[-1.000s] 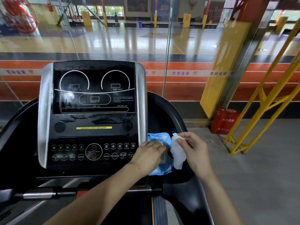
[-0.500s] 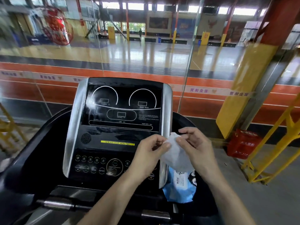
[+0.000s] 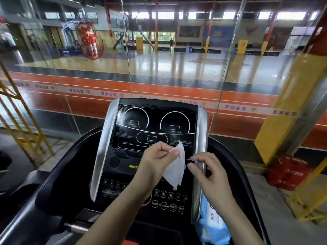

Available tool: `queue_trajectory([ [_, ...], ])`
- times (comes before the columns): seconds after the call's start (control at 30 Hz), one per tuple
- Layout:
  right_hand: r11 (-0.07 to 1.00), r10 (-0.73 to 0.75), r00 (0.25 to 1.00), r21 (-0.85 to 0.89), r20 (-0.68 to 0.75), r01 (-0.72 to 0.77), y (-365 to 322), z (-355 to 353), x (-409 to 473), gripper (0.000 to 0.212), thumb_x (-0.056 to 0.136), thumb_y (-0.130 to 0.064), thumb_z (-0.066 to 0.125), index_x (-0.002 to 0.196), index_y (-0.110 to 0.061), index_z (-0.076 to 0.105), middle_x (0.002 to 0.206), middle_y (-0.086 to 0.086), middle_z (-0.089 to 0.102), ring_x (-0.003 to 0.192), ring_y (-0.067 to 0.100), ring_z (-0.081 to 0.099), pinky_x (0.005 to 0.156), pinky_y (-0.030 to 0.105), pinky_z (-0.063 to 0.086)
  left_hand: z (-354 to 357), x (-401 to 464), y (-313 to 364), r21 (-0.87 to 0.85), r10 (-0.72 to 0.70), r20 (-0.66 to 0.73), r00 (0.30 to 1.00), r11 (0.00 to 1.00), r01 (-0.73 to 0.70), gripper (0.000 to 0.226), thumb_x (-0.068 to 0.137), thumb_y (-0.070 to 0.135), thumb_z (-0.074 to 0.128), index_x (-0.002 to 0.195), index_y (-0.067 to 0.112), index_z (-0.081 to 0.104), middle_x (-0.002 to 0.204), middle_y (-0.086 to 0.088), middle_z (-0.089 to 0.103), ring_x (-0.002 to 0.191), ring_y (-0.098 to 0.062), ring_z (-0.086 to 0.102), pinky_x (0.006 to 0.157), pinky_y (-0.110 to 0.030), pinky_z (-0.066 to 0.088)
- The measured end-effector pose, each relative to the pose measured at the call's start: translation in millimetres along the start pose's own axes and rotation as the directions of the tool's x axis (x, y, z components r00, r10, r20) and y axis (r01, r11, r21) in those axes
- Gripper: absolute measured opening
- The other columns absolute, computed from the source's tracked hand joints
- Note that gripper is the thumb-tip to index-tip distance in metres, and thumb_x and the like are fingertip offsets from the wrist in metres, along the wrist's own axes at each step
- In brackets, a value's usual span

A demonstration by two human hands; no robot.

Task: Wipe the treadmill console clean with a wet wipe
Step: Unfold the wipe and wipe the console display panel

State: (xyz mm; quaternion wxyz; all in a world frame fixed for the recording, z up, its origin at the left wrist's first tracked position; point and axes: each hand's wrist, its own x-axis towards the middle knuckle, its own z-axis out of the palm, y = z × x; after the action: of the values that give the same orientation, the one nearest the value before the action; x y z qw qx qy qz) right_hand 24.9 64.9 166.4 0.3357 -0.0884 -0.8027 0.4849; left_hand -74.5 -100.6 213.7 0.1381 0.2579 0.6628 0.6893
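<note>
Now you are readying the wipe (image 3: 176, 167), not yet wiping. Your left hand (image 3: 157, 161) pinches it at its top edge, so it hangs in front of the console (image 3: 154, 124) without pressing on it. Your right hand (image 3: 210, 175) is loose just beside it, fingers parted, holding nothing. Next, I judge, you need to spread the wipe flat and lay it on the screen. Legible there: "SPEED km/h", "RESET", "PROGRAM". The blue pack (image 3: 212, 225) sits near right.
</note>
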Motion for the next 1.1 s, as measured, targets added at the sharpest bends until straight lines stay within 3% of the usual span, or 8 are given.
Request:
queue_trajectory([
  [0.2,0.978,-0.052,0.998,-0.204,-0.040,0.043,-15.5,43.0,10.6,0.034,0.079,-0.062,0.074,0.100,-0.036,0.073,0.104,-0.025,0.064,0.102,0.005,0.063,0.092,0.037,0.052,-22.1,10.4,18.7,0.007,0.026,-0.102,0.994,1.000,-0.025,0.019,0.094,0.010,0.074,0.087,-0.005,0.064,0.076,-0.011,0.072,0.063,-0.004,0.067,0.058,-0.015,0.051],
  [0.37,0.982,-0.041,0.999,-0.185,0.000,0.040,-22.9,69.7,25.0,0.010,0.090,-0.037,0.078,0.092,-0.029,0.073,0.099,-0.021,0.061,0.098,0.005,0.063,0.084,0.025,0.049,-50.1,22.9,21.0,0.005,0.023,-0.107,0.994,1.000,-0.023,0.018,0.094,0.009,0.075,0.088,-0.004,0.064,0.087,-0.023,0.074,0.069,-0.014,0.069,0.061,-0.022,0.054],
  [0.5,0.996,-0.001,0.994,-0.087,0.111,0.011,-37.1,78.3,42.2,0.016,0.102,-0.021,0.069,0.092,-0.033,0.075,0.099,-0.018,0.064,0.097,0.009,0.064,0.081,0.015,0.045,-79.7,37.4,15.4,0.039,0.059,-0.128,0.990,0.998,-0.054,0.016,0.092,0.011,0.077,0.080,0.009,0.067,0.080,-0.004,0.076,0.072,-0.012,0.069,0.064,-0.023,0.051],
  [0.63,0.995,0.095,0.976,0.008,0.194,-0.098,-50.7,87.8,62.2,0.019,0.099,-0.016,0.072,0.094,-0.034,0.075,0.087,-0.008,0.071,0.082,0.008,0.065,0.075,0.016,0.048,-110.2,52.8,14.0,0.126,0.104,-0.129,0.986,0.988,-0.088,0.015,0.090,0.018,0.080,0.078,0.017,0.070,0.110,0.014,0.075,0.105,-0.002,0.068,0.086,-0.024,0.050],
  [0.7,0.994,0.096,0.974,0.025,0.203,-0.103,-57.7,91.8,72.6,0.019,0.098,-0.015,0.073,0.088,-0.031,0.075,0.085,-0.002,0.070,0.077,0.009,0.063,0.074,0.018,0.047,-123.3,58.8,17.0,0.094,0.106,-0.064,0.992,0.991,-0.099,0.015,0.091,0.014,0.077,0.081,0.011,0.067,0.118,0.011,0.075,0.115,-0.001,0.067,0.093,-0.023,0.048],
  [0.87,0.998,0.035,0.971,-0.063,0.236,-0.020,-72.8,101.1,92.1,0.018,0.092,-0.021,0.080,0.084,-0.037,0.079,0.086,-0.019,0.063,0.080,0.004,0.057,0.077,0.013,0.043,-153.2,70.0,23.7,0.073,0.096,-0.023,0.995,0.993,-0.094,0.018,0.091,0.013,0.077,0.085,0.015,0.060,0.077,0.000,0.072,0.074,-0.005,0.065,0.069,-0.017,0.047],
  [1.0,0.997,0.035,0.977,-0.080,0.210,-0.019,-88.5,112.8,102.5,0.017,0.096,-0.020,0.076,0.086,-0.033,0.079,0.073,-0.011,0.065,0.065,0.008,0.057,0.068,0.023,0.045,-170.2,75.7,24.7,-0.024,0.082,0.003,0.997,0.996,-0.082,0.018,0.093,0.010,0.076,0.100,0.013,0.060,0.081,-0.011,0.069,0.074,-0.013,0.063,0.066,-0.027,0.047],
  [1.1,0.997,0.025,0.969,-0.082,0.245,-0.005,-98.6,123.6,103.0,0.018,0.100,-0.015,0.069,0.089,-0.028,0.075,0.077,-0.004,0.069,0.073,0.020,0.065,0.074,0.034,0.051,-181.8,79.6,23.9,-0.060,0.119,0.023,0.993,0.991,-0.117,0.018,0.093,0.010,0.076,0.105,0.013,0.062,0.081,-0.013,0.067,0.076,-0.015,0.063,0.072,-0.030,0.048],
])
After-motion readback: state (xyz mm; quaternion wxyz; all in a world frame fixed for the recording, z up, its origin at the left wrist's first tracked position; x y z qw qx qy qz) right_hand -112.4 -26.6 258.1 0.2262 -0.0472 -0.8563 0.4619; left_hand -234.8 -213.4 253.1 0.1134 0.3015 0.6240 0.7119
